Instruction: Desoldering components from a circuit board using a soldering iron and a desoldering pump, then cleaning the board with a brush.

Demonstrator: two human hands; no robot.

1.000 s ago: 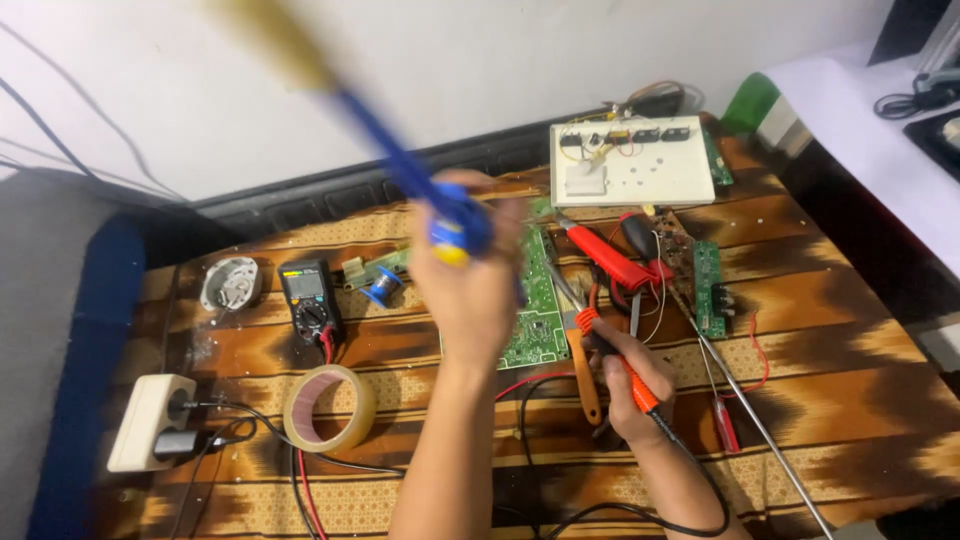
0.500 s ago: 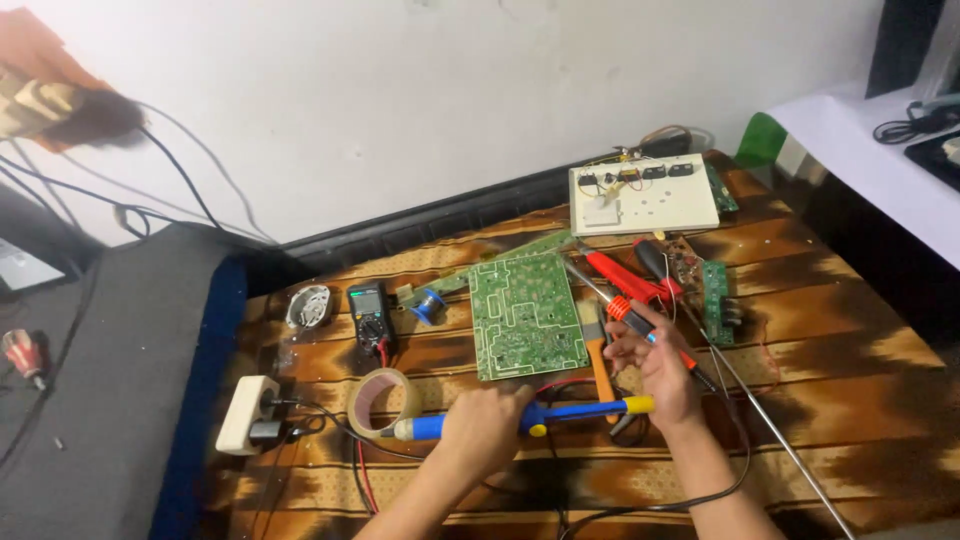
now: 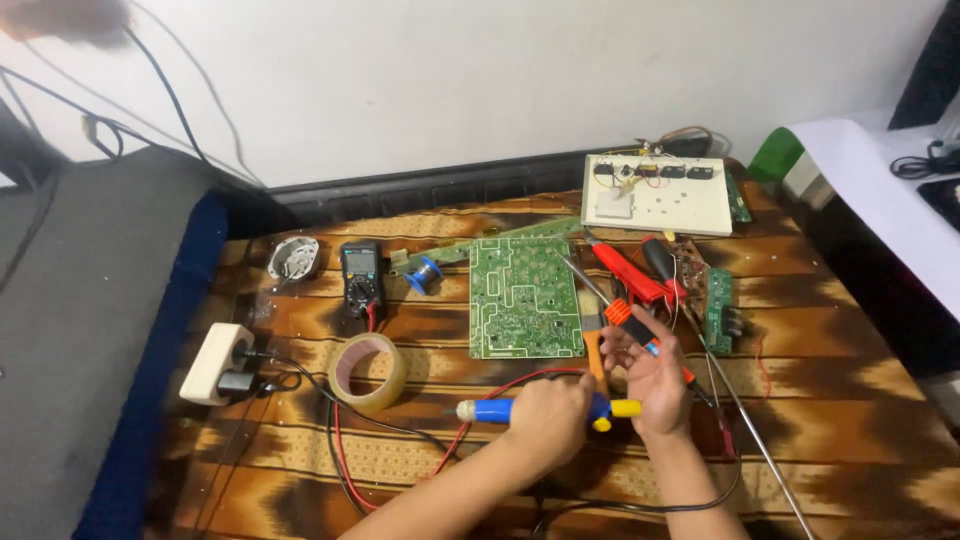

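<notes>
- I am looking down at my left hand, which is closing its fingers around a blue desoldering pump; the pump is lying almost flat just above the brown patterned cloth, near the front edge.
- The pump is showing a blue barrel, a pale nozzle pointing left, and a yellow plunger end with a yellow button sticking out to the right of my fist; its middle is hiding under my fingers.
- My right hand is sitting just beside the pump's yellow end, fingers loosely curled around a thin probe with an orange and black grip; the probe is slanting up and to the left.
- A green circuit board is lying flat just beyond both hands; a roll of tan tape is resting to the left of the pump; a black multimeter is sitting farther back.
- A red lead is curving under my left wrist; a white breadboard panel is lying at the far right edge.
</notes>
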